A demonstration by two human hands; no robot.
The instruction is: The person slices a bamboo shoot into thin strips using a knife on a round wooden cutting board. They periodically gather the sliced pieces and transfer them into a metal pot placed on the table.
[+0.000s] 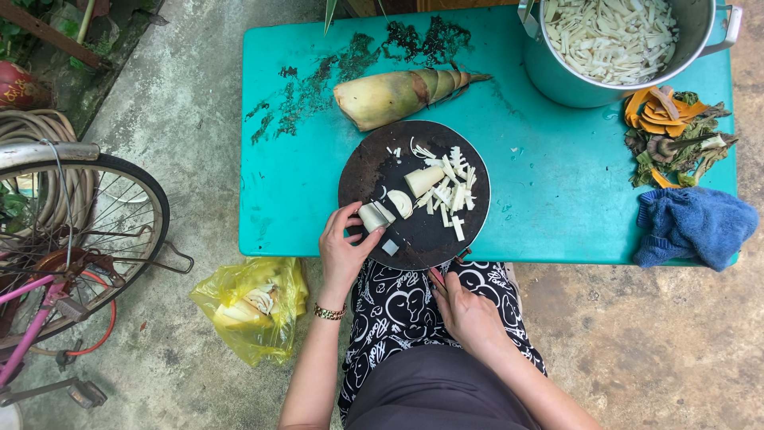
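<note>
A round dark cutting board [362, 171] lies on a turquoise table [549, 183]. My left hand [342, 243] presses a pale bamboo shoot piece [372, 216] onto the board's near left part. My right hand [465, 306] grips a knife [414, 251] by its handle; the dark blade lies across the board beside that piece. Cut slices and strips [446, 187] are scattered over the middle of the board. A whole peeled bamboo shoot [394, 95] rests just behind the board.
A metal pot [557, 80] of sliced shoot stands at the table's back right. Peelings and scraps [676, 135] and a blue cloth [696, 223] lie at the right. A yellow plastic bag [251, 306] and a bicycle wheel [87, 231] are on the concrete at left.
</note>
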